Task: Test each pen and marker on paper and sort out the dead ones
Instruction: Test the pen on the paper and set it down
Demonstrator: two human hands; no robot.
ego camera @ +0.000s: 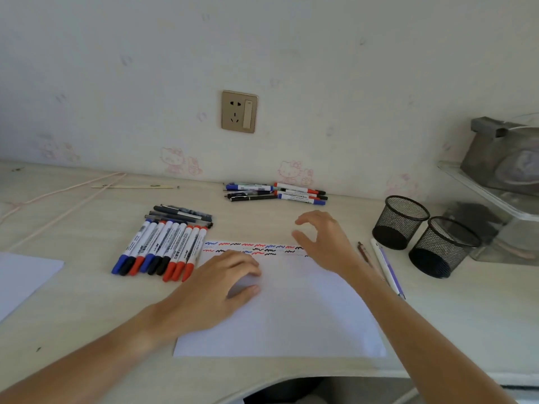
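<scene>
A white sheet of paper (291, 316) lies in front of me, with rows of blue, red and black squiggles (253, 248) along its far edge. My left hand (215, 284) rests on the paper's left part, fingers loosely curved and holding nothing. My right hand (323, 240) hovers over the paper's far right corner, thumb and fingers apart, empty. A row of several markers (160, 249) with blue, black and red caps lies left of the paper, with dark pens (180, 215) behind them. A second group of pens and markers (277, 193) lies by the wall.
Two black mesh pen cups (401, 221) (443, 246) stand at the right, both look empty. Two pens (385, 266) lie between them and the paper. Another white sheet (23, 278) is at the far left. A pink cord (58, 199) and a thin stick (134, 186) lie at the back left.
</scene>
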